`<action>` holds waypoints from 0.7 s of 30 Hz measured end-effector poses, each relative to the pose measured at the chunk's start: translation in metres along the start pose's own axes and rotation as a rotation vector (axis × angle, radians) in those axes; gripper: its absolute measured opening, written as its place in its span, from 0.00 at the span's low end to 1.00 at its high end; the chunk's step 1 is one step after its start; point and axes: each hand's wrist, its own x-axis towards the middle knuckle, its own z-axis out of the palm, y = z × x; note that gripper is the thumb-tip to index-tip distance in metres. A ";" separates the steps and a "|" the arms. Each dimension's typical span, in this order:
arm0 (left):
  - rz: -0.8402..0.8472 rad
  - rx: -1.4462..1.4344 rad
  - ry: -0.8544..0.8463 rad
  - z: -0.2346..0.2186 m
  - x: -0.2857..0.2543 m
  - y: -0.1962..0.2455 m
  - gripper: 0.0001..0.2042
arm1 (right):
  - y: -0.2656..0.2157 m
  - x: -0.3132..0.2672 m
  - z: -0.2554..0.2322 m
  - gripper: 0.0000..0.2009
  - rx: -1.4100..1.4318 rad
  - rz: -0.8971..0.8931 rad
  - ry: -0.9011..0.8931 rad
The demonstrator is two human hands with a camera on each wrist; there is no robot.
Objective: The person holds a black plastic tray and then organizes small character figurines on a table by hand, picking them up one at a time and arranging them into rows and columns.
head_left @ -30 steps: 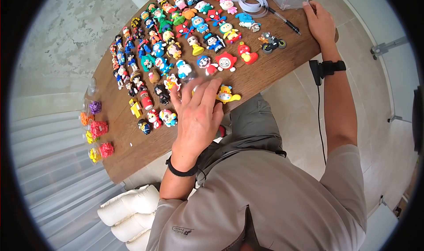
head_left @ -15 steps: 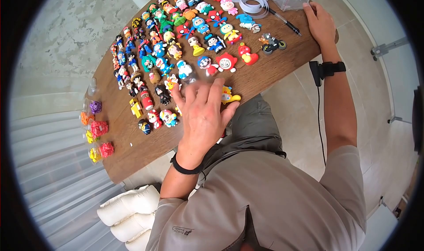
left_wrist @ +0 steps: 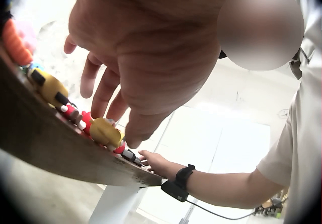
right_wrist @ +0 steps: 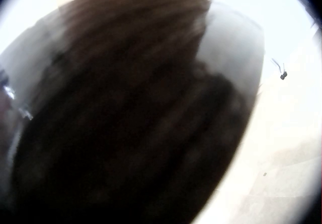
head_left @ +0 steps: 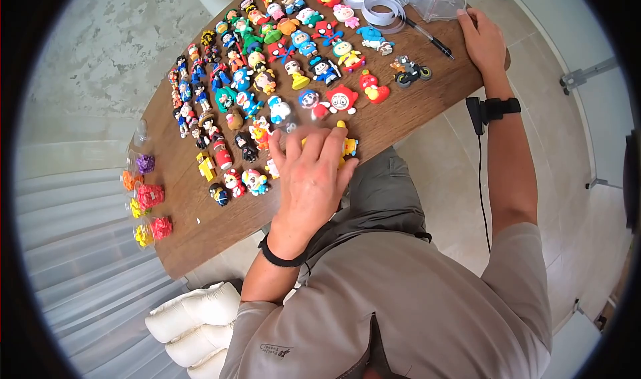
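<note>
In the head view my left hand [head_left: 307,185] is palm down over the table's near edge, fingers spread and slightly bent. Beside its index finger and thumb lies a yellow figure [head_left: 349,147]; the hand partly hides it, and I cannot tell if they touch. The left wrist view shows a yellow figure [left_wrist: 105,132] close to the fingertips and thumb of that hand [left_wrist: 146,53]. My right hand [head_left: 483,44] rests on the table's right edge by a clear plastic bag [head_left: 441,7], fingers extended, gripping no toy. The right wrist view is mostly dark.
Rows of small figures cover the wooden table [head_left: 417,109]. Tape rolls [head_left: 383,12], a pen [head_left: 437,45] and a motorcycle toy [head_left: 410,71] lie toward the right hand. Small tubs of coloured pieces [head_left: 149,195] stand at the left edge. A white cushioned seat [head_left: 193,319] is below.
The yellow figure beside my left hand has turned, its long end now pointing away from me rather than right. That hand has shifted slightly right; the right hand stays at the edge.
</note>
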 end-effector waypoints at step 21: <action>-0.002 0.048 0.034 0.007 0.004 -0.010 0.21 | -0.002 0.000 0.000 0.30 0.002 0.024 -0.011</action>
